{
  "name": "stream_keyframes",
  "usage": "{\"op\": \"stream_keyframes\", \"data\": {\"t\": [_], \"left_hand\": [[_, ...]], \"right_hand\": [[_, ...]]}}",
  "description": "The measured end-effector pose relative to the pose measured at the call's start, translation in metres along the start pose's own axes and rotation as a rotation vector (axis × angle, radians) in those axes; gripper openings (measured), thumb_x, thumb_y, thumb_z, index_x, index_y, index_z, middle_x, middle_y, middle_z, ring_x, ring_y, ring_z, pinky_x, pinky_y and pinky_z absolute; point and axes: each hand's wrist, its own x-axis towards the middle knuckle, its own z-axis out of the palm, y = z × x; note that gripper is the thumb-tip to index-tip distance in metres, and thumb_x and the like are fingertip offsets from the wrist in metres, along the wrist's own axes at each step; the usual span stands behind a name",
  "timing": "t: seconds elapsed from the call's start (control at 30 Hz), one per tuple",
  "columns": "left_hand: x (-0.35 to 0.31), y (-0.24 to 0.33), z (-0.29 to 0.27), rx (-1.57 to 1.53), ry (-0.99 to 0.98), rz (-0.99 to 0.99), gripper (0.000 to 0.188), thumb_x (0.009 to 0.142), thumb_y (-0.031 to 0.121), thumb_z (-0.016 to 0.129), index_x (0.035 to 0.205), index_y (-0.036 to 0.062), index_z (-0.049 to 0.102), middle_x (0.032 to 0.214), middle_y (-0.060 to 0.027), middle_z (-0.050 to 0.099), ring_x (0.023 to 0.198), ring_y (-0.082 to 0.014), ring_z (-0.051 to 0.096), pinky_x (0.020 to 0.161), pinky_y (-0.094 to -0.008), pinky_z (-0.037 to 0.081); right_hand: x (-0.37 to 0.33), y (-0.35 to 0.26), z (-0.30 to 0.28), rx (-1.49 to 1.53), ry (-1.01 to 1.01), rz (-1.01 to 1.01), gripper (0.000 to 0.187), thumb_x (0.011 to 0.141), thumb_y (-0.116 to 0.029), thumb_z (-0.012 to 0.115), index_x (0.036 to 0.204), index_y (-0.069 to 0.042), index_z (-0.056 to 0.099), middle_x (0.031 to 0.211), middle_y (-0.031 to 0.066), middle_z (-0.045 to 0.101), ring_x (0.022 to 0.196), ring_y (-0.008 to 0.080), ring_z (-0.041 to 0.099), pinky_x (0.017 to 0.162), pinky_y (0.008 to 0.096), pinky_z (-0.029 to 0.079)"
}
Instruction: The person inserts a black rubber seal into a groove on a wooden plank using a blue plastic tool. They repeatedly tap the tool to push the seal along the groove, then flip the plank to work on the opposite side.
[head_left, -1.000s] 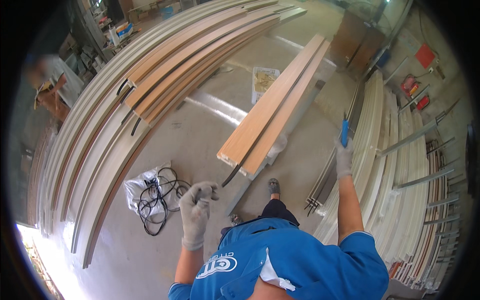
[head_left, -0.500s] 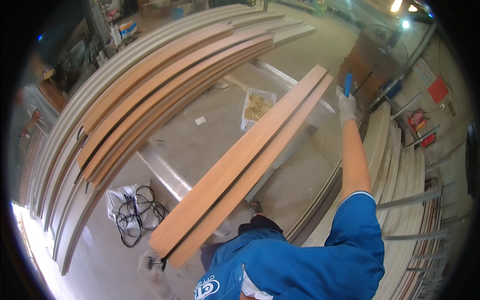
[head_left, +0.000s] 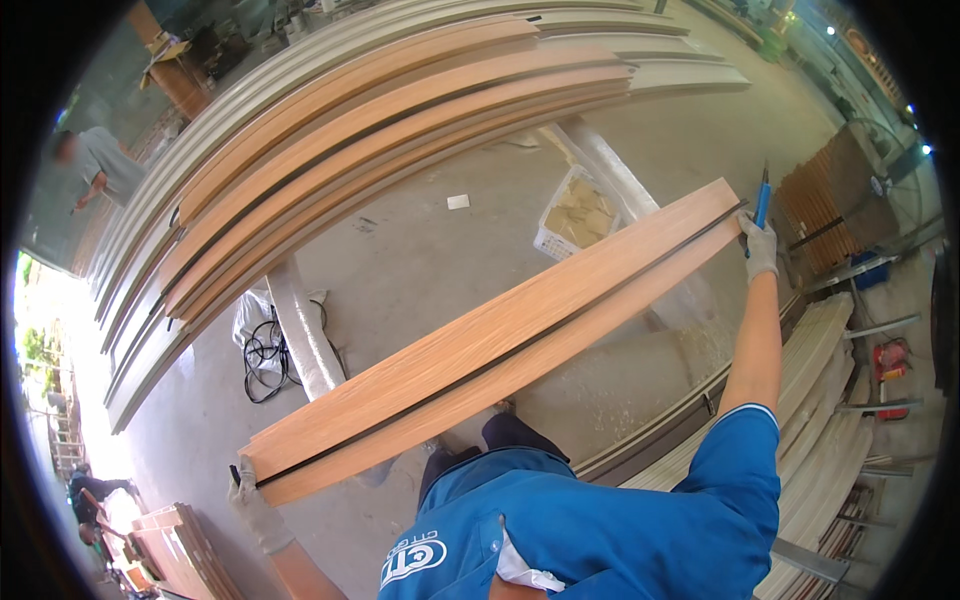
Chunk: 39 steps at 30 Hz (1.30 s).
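A long wood-coloured board (head_left: 480, 350) with a black strip (head_left: 420, 402) along its length lies slantwise in front of my body. My left hand (head_left: 256, 512), in a pale glove, closes on its near left end, where a dark stub of the strip sticks out. At the far right end is my gloved right hand (head_left: 761, 246), closed around a slim blue-handled tool (head_left: 763, 205) with a thin dark tip that points up. That hand is right against the board's corner and the strip's end; whether its fingers also grip the strip is not clear.
Long grey and wood-coloured profiles (head_left: 400, 110) lie stacked across the far left. A white crate of flat tan pieces (head_left: 580, 213) and a coiled black cable (head_left: 268, 355) are on the floor. Pale profiles (head_left: 800, 400) fill a rack at right. Another person (head_left: 105, 165) stands far left.
My right hand, previously raised clear of the board with the blue tool, is now at its far right end. The board lies more crosswise in view, and my head view has shifted.
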Motion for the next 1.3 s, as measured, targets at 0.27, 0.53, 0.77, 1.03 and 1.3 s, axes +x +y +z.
{"op": "stream_keyframes", "data": {"t": [0.27,0.53,0.77,1.03,1.3], "left_hand": [[0.013,0.043,-0.003,-0.128,0.148,0.071,0.044,0.096,0.041,0.071,0.108,-0.0014,0.069,0.095,-0.0053,0.066,0.085,-0.0141,0.063,0.075,-0.0284,0.052],[0.168,0.023,0.028,-0.041,0.09,0.176,0.047,0.094,0.045,0.07,0.099,-0.001,0.07,0.086,-0.005,0.066,0.073,-0.0144,0.056,0.064,-0.0347,0.047],[0.254,-0.058,0.086,0.178,0.103,0.12,0.046,0.096,0.045,0.068,0.101,0.0,0.072,0.09,-0.008,0.068,0.077,-0.0189,0.059,0.071,-0.0379,0.049],[0.28,-0.041,0.105,0.136,0.053,0.139,0.048,0.1,0.047,0.06,0.111,0.0013,0.071,0.091,-0.0077,0.068,0.077,-0.0178,0.06,0.069,-0.0366,0.049],[0.156,0.035,0.038,0.122,0.278,0.426,0.029,0.107,0.03,0.052,0.118,0.0086,0.069,0.068,0.0044,0.055,0.055,-0.0029,0.043,0.046,-0.0232,0.033]], "right_hand": [[-0.004,-0.033,0.007,0.031,0.141,-0.004,0.019,0.086,-0.026,0.079,0.095,-0.01,0.075,0.07,-0.007,0.055,0.058,0.0059,0.046,0.052,0.025,0.032],[0.05,-0.097,0.102,-0.128,-0.06,-0.158,0.028,0.083,-0.036,0.08,0.086,-0.009,0.074,0.061,-0.0031,0.054,0.054,0.0093,0.047,0.049,0.0319,0.036],[0.105,-0.024,0.199,-0.301,-0.112,-0.047,0.023,0.082,-0.029,0.081,0.088,-0.008,0.073,0.067,-0.0011,0.059,0.056,0.0108,0.05,0.052,0.0303,0.036],[0.08,-0.035,0.219,0.0,-0.198,0.005,0.025,0.081,-0.031,0.081,0.091,-0.01,0.074,0.072,-0.0019,0.062,0.059,0.0097,0.054,0.051,0.0287,0.037],[-0.018,-0.111,0.155,0.171,-0.158,-0.113,0.026,0.098,-0.029,0.068,0.118,-0.012,0.068,0.077,-0.0055,0.058,0.057,0.0028,0.044,0.05,0.0226,0.037]]}}
